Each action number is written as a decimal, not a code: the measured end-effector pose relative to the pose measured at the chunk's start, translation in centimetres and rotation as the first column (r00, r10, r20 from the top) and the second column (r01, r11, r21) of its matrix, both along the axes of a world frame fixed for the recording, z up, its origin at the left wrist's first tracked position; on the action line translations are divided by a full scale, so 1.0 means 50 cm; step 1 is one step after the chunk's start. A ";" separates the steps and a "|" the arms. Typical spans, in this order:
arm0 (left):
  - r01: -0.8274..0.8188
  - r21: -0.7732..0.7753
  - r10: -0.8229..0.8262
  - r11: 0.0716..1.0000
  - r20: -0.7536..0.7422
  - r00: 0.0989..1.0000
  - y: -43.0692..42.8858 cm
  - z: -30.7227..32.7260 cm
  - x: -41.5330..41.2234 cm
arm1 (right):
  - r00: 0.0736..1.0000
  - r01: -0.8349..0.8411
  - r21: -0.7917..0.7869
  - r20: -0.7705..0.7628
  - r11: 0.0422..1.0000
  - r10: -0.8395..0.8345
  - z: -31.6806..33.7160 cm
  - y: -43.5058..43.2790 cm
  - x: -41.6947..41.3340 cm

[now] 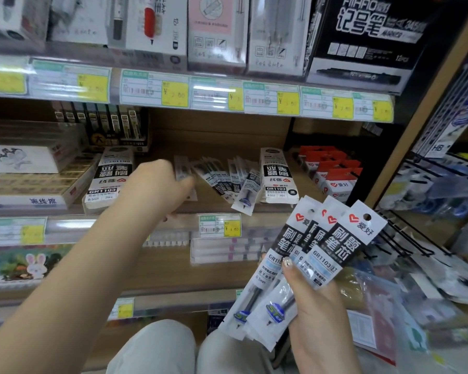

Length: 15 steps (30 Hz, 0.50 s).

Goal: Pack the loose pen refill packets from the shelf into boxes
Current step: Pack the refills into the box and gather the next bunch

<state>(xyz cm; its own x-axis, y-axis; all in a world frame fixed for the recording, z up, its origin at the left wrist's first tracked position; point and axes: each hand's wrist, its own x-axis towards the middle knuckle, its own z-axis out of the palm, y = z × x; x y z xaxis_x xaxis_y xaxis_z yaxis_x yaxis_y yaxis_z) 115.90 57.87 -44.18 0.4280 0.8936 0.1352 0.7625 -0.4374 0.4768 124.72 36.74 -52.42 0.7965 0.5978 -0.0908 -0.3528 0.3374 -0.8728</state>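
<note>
My right hand (312, 300) holds a fanned bunch of pen refill packets (324, 247), white with black labels, low at the right. My left hand (157, 184) reaches onto the middle shelf and its fingers close on a loose packet (183, 168) lying there. More loose refill packets (227, 176) lie spread on the shelf board just right of that hand. Two open-topped refill boxes stand on the same shelf, one (107, 179) left of my left hand and one (277, 174) right of the loose packets.
Price-tag strips (189, 93) run along the shelf edges. Red-topped boxes (333, 171) stand at the shelf's right end. Eraser boxes (30, 182) are stacked at the left. Wire hooks (400, 238) with hanging goods jut out at the right. My knees (189, 346) are below.
</note>
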 end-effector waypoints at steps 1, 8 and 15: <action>0.001 0.128 -0.001 0.992 0.003 1.000 -0.013 0.000 -0.003 | 1.000 -0.006 0.010 0.007 1.000 0.006 0.001 0.001 0.002; 0.701 -0.355 -0.555 0.619 0.434 0.710 -0.173 -0.093 -0.023 | 0.991 -0.073 0.101 0.118 0.992 0.061 0.039 0.033 -0.003; 0.860 -0.485 -0.148 0.159 0.849 0.506 -0.221 -0.165 -0.063 | 0.942 -0.306 0.114 0.179 0.945 0.284 0.051 0.031 -0.027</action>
